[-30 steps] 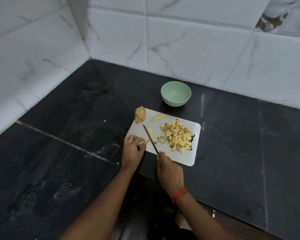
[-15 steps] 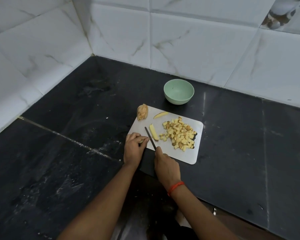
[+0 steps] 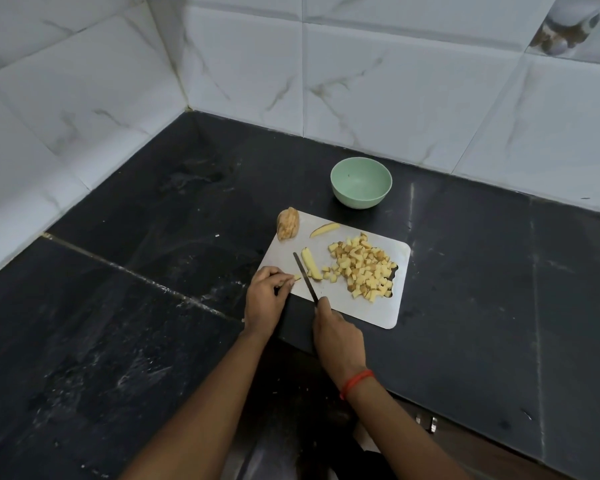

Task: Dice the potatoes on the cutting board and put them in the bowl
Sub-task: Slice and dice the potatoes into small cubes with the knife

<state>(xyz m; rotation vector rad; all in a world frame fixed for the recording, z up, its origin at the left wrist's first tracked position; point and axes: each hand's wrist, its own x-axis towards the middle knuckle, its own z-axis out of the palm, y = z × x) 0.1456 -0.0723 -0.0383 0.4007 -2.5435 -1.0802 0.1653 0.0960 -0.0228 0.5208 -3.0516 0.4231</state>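
Observation:
A white cutting board lies on the black counter. A pile of diced potato covers its right half. One potato strip lies beside the knife blade, another strip lies at the board's far edge, and a sliced potato chunk stands at the far left corner. My left hand pinches a small potato strip at the board's left edge. My right hand grips the knife handle, blade pointing away. The pale green bowl behind the board holds nothing.
The black stone counter meets white marble-tiled walls at the back and left, forming a corner. The counter's front edge runs below my right forearm at the lower right.
The camera has tilted a little. The knife blade has shifted slightly left, close to the strip in my left hand. The pile and other pieces have stayed put.

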